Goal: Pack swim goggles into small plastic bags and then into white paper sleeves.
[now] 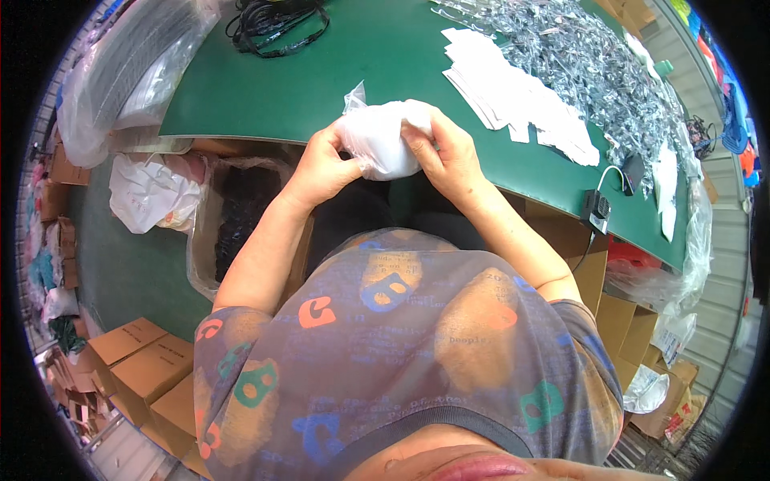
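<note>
Clasping a white bundle [383, 144] in clear plastic between left hand [323, 167] and right hand [443, 151] — gripped from both sides, at the green worktop's [369, 68] near edge.
Wearing a shirt [401, 337] with printed lettering; visible leftward, a plastic-lined box [200, 240] with dark contents — too shadowed to identify.

A bag [383, 144] sits between the left hand [324, 170] and the right hand [447, 152], by the desk [385, 64]. On the desk, cables [269, 18] lie beyond, leftward; papers [501, 92] lie right, plastic pieces [585, 72] farther right.
</note>
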`<state>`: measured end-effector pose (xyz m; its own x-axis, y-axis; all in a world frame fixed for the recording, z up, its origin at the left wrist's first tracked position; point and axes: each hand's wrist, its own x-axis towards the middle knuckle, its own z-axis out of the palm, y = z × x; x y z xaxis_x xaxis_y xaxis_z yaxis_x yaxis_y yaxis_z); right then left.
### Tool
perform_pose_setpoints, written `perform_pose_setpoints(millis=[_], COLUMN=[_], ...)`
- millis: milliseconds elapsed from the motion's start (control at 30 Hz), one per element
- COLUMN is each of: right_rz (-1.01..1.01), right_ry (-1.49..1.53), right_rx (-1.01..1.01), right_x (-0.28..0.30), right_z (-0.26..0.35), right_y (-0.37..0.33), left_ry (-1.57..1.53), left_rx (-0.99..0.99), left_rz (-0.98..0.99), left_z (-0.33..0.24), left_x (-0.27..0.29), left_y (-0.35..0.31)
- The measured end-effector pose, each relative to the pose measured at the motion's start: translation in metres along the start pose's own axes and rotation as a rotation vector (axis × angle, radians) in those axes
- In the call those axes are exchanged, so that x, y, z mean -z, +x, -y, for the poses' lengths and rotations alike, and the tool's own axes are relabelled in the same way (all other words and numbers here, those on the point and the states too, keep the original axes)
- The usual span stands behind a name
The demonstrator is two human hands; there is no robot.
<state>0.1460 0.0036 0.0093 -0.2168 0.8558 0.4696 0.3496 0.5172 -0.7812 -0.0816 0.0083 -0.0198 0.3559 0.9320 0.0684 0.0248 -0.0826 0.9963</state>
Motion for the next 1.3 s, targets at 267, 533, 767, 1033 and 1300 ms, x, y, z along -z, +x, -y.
perform_pose_setpoints(millis=[267,533,767,1033,1300], right_rz=[-0.069,-0.257,0.113,0.252,-0.211], right_ry=[0.259,0.575,0.551,0.128,0.202], right_rx=[-0.165,-0.333,-0.230,0.137,0.017], right_x=[0.008,0.035,0.032,0.025,-0.003], right_z=[-0.014,-0.040,-0.011,0.004,-0.012], right_y=[-0.004,0.002,0.025,0.046,0.016], left_ry=[-0.161,-0.478,-0.046,0.027,-0.278], left_rx=[-0.264,-0.243,-0.321,-0.296,-0.299], left_rz=[-0.216,-0.418,-0.048,-0.102,-0.281], left_z=[-0.021,0.015,-0.018,-0.027,-0.033], left_x=[-0.020,0.011,-0.004,-0.021,-0.038], left_y=[0.008,-0.003,0.004,0.002,-0.005])
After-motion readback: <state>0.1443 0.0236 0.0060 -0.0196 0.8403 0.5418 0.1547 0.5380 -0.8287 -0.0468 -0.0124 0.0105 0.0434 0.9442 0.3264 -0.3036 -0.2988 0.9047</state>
